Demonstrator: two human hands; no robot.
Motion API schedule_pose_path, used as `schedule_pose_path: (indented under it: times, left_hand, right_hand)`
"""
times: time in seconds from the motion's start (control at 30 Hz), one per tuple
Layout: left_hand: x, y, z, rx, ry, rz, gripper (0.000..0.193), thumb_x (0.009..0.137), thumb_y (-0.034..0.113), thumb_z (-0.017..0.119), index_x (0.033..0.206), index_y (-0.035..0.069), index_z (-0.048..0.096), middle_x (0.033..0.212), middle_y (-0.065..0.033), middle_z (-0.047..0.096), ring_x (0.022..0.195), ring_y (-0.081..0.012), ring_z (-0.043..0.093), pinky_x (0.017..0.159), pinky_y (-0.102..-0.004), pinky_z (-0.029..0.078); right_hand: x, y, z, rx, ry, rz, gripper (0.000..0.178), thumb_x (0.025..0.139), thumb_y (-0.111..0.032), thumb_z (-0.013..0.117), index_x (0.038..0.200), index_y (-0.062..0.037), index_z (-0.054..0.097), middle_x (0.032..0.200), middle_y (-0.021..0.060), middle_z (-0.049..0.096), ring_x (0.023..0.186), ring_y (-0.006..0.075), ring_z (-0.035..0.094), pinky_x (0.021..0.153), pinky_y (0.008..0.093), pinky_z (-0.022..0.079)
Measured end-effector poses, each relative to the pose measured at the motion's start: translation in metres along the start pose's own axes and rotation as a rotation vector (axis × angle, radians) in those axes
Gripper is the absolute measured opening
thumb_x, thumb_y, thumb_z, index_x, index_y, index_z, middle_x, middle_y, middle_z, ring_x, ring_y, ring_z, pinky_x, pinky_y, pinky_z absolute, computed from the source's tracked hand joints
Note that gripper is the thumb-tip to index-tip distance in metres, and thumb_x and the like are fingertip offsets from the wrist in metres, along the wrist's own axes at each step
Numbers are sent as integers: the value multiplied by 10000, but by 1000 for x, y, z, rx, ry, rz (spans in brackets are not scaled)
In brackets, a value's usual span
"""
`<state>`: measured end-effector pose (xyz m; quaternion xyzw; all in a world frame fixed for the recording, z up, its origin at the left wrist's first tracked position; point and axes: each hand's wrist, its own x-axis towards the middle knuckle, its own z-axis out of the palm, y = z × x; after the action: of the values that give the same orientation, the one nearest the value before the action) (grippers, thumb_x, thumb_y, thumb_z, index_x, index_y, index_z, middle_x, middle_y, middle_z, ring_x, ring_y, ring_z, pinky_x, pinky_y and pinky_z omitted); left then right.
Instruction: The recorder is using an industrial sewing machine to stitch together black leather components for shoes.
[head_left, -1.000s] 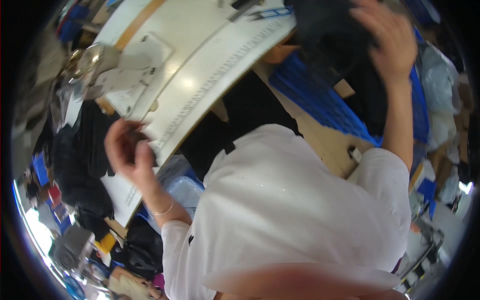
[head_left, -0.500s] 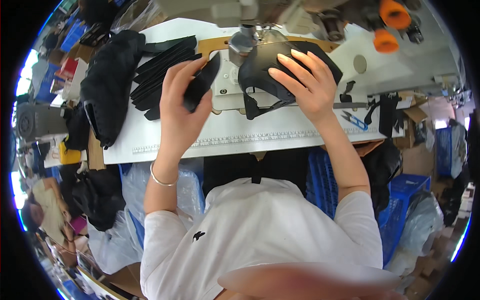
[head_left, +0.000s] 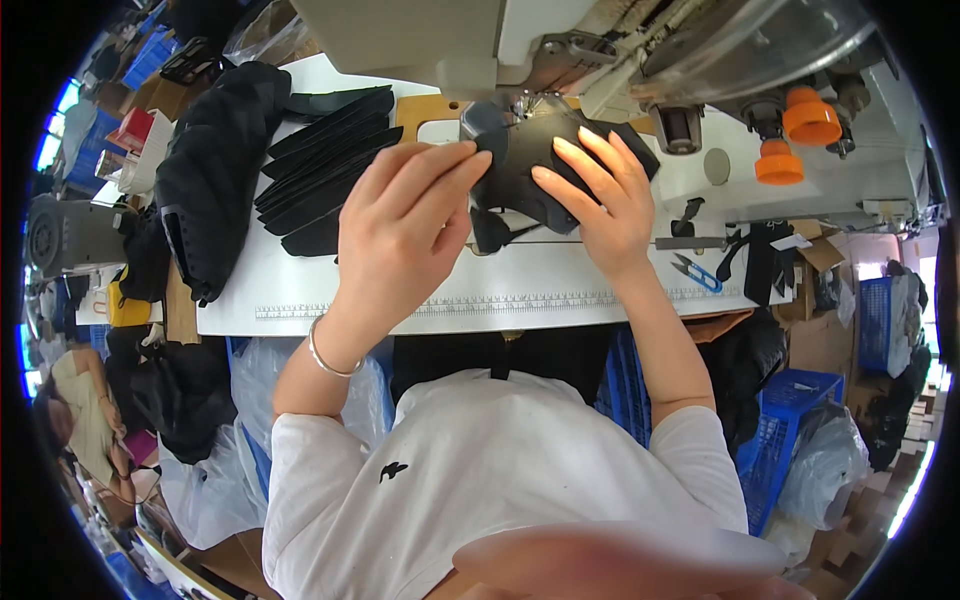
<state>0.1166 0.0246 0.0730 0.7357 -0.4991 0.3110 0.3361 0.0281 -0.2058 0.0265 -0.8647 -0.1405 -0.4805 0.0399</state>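
My left hand [head_left: 405,205] is closed, its thumb and fingertips pinching a small black piece [head_left: 492,142] at the left edge of a larger black panel [head_left: 530,165]. Most of the small piece is hidden by my fingers. Spread fingers of my right hand [head_left: 612,205] lie flat on the panel's right part. Both pieces are under the head of a sewing machine [head_left: 420,40], close to its needle area, where the exact contact is hidden. A black strap-like end [head_left: 492,230] hangs from the panel toward me.
Left of my hands lies a fanned stack of black pieces [head_left: 325,185], beside a bulky black fabric bundle [head_left: 215,170]. Blue thread snips [head_left: 700,274] and black scraps [head_left: 768,265] are at the right. Orange knobs [head_left: 810,115] sit above; a ruler strip [head_left: 330,309] runs along the front edge.
My left hand has moved right, bringing its small black piece from beside the stack to the panel's edge. The panel and my right hand shifted slightly left. The view has tilted.
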Motion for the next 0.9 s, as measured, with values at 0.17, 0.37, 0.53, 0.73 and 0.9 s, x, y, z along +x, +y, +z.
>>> schedule_pose_path:
  times: [0.17, 0.37, 0.53, 0.73, 0.9]
  left_hand:
    - [1, 5, 4, 76, -48, 117, 410, 661, 2, 751, 1069, 47, 764, 1155, -25, 719, 998, -245, 660, 769, -346, 542]
    - [9, 3, 12, 209, -72, 163, 382, 672, 55, 750, 1054, 38, 758, 1168, -24, 694, 1000, -248, 654, 755, -344, 533]
    - [16, 3, 13, 231, -73, 171, 353, 696, 63, 735, 1046, 28, 754, 1149, -27, 682, 999, -243, 650, 759, -342, 530]
    - [17, 3, 12, 215, -99, 180, 328, 707, 63, 728, 1032, 25, 745, 1133, -27, 684, 998, -239, 648, 751, -342, 525]
    - [21, 2, 10, 193, -115, 164, 293, 711, 52, 723, 1004, 40, 731, 1129, -19, 695, 996, -232, 649, 748, -345, 519]
  right_hand:
    - [-2, -1, -5, -45, -18, 15, 300, 814, -208, 705, 1091, -264, 806, 1213, -5, 723, 1130, 233, 655, 1023, 427, 508]
    - [-2, -3, -3, -55, -10, 50, 311, 802, -207, 706, 1090, -263, 808, 1215, 2, 721, 1100, 227, 657, 1043, 429, 512]
    - [-2, -3, -2, -41, 8, 75, 317, 801, -197, 704, 1092, -264, 808, 1219, 8, 722, 1100, 231, 659, 1053, 437, 508]
    - [-4, -4, -5, -29, -11, 79, 323, 803, -193, 699, 1101, -259, 806, 1224, 14, 722, 1107, 236, 662, 1051, 439, 507]
    - [-2, -4, -6, -26, -9, 73, 332, 798, -193, 698, 1105, -256, 808, 1221, 16, 722, 1093, 237, 664, 1048, 437, 508]
